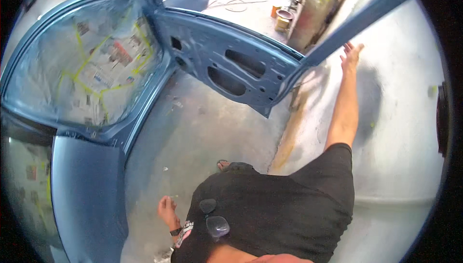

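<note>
My right arm reaches out to the right, and my right hand (352, 58) is held with fingers spread beside the window frame (354, 24) of an open blue-grey car door (217, 53). It looks empty; whether it touches the frame or the pale wall behind cannot be made out. Low at my left side, my left hand (167, 210) has its fingers curled together. A tiny pale greenish bit shows at its fingertips, too small to name. The car body (89, 181) stands to my left, its door opening covered by masking paper and film (115, 65) edged with yellow-green tape.
A pale wall (405, 132) rises close on my right. Concrete floor (207, 123) lies between me and the door. Beyond the door stand a paint can (283, 19) and a stained upright metal cabinet (313, 12). Glasses (218, 226) hang on my black shirt (275, 205).
</note>
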Demonstrator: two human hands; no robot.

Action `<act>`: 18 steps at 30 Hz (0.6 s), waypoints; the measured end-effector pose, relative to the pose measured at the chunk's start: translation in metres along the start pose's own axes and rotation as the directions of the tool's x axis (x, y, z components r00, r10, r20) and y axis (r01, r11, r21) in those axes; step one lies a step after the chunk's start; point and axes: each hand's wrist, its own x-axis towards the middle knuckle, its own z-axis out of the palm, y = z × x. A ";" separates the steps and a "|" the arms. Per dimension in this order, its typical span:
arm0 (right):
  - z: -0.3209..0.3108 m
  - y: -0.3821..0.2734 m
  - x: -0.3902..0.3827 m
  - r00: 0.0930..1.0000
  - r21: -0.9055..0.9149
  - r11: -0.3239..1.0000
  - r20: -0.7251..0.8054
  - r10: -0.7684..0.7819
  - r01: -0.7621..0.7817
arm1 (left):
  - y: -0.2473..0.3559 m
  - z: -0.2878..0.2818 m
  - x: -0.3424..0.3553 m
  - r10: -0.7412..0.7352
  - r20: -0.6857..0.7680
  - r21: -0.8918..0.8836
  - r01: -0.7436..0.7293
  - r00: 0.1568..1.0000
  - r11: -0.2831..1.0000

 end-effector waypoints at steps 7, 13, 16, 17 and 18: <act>-0.001 -0.045 -0.070 0.914 0.310 0.944 0.404 -0.026 -0.110 | 0.056 0.040 0.021 0.134 0.004 0.098 -0.133 0.991 0.986; 0.035 0.000 -0.055 0.578 0.239 0.931 0.815 -0.038 -0.277 | 0.032 0.014 0.016 0.101 -0.058 -0.065 -0.105 0.993 0.992; -0.001 0.006 -0.025 0.652 0.130 0.979 0.759 0.003 -0.155 | 0.036 0.012 0.013 0.105 -0.054 -0.066 -0.109 0.993 0.992; 0.017 -0.008 -0.071 0.535 0.187 0.974 0.840 -0.090 -0.131 | 0.032 0.003 0.013 0.107 -0.056 -0.061 -0.110 0.993 0.992; 0.027 -0.024 -0.112 0.415 0.245 0.965 0.891 -0.184 -0.099 | 0.026 -0.004 0.016 0.082 -0.088 -0.080 -0.089 0.993 0.993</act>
